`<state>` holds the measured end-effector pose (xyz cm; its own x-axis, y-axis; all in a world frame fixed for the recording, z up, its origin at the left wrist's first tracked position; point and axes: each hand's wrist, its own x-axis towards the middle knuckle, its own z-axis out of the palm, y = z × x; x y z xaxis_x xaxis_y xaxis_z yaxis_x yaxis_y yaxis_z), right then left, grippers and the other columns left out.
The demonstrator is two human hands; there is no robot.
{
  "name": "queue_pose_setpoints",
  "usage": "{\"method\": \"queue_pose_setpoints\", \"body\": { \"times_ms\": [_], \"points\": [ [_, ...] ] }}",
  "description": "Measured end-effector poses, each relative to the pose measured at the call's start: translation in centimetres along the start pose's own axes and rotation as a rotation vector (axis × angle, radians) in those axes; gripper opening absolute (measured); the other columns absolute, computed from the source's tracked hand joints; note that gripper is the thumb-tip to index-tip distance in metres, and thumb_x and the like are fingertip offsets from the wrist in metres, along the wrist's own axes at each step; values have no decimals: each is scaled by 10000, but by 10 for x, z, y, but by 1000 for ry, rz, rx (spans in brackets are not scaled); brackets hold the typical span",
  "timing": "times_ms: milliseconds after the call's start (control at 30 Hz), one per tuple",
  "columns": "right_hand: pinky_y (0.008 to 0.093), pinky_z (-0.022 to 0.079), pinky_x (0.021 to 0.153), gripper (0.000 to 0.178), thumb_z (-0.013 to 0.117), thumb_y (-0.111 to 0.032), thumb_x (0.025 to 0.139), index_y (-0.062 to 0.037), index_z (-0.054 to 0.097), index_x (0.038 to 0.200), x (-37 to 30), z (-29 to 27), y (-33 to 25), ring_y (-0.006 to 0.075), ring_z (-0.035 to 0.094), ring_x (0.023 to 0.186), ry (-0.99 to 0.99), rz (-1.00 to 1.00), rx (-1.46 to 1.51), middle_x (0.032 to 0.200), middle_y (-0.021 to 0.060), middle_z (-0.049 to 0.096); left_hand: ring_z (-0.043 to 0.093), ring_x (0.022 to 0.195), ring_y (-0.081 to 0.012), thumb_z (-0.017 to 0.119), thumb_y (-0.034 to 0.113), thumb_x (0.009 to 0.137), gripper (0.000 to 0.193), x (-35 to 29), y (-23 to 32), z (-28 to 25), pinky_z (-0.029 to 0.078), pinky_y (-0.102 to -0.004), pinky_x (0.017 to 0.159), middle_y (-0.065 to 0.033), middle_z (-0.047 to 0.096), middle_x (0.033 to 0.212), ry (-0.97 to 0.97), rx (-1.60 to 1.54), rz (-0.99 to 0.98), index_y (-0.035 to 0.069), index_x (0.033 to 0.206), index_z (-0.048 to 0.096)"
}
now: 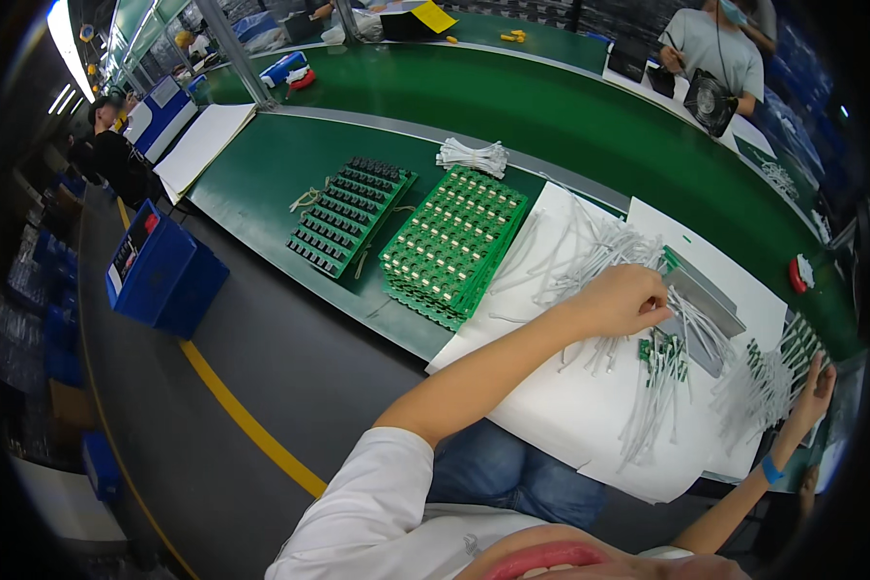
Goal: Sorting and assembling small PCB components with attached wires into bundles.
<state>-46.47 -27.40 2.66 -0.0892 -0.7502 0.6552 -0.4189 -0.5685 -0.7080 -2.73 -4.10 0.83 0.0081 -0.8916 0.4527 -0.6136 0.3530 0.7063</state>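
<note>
Left hand (621,301) half-curled, right hand (818,386) partly hidden, both holds unclear; overlapping wires (599,255) could snag if tugged

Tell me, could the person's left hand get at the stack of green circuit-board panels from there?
Probably yes: the stack of green circuit-board panels lies uncovered beside the white paper, and only loose, low-lying white cables seem to come between it and the left hand.

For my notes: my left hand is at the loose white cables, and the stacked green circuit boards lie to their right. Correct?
No: the stacked green circuit boards lie left of the loose white cables, as the head view shows. Your left hand is at them.
</note>
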Motion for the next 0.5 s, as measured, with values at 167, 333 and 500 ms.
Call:
{"method": "queue_pose_setpoints", "body": {
  "times_ms": [167,333,500],
  "points": [
    [247,428,919,277,613,-197,976,-13,599,1182,23,-22,4,118,563,1077,-79,-90,19,1150,47,609,578,640,-258,667,227,860,223,0,-2,-6,456,-356,600,-103,622,748,29,-106,-2,16,788,675],
    [327,502,932,288,561,-167,995,-15,578,1238,38,-62,4,200,621,1084,44,-92,47,1224,118,627,545,618,-200,661,186,869,208,16,-5,13,430,-326,579,-111,593,711,49,-210,20,-13,809,661],
    [290,535,827,324,647,-240,949,-11,610,1175,55,3,-66,158,658,900,12,-71,171,1037,68,678,504,666,-81,608,163,942,187,5,-10,-3,400,-244,582,-6,611,718,62,-200,-201,11,903,710]
  ]
}}
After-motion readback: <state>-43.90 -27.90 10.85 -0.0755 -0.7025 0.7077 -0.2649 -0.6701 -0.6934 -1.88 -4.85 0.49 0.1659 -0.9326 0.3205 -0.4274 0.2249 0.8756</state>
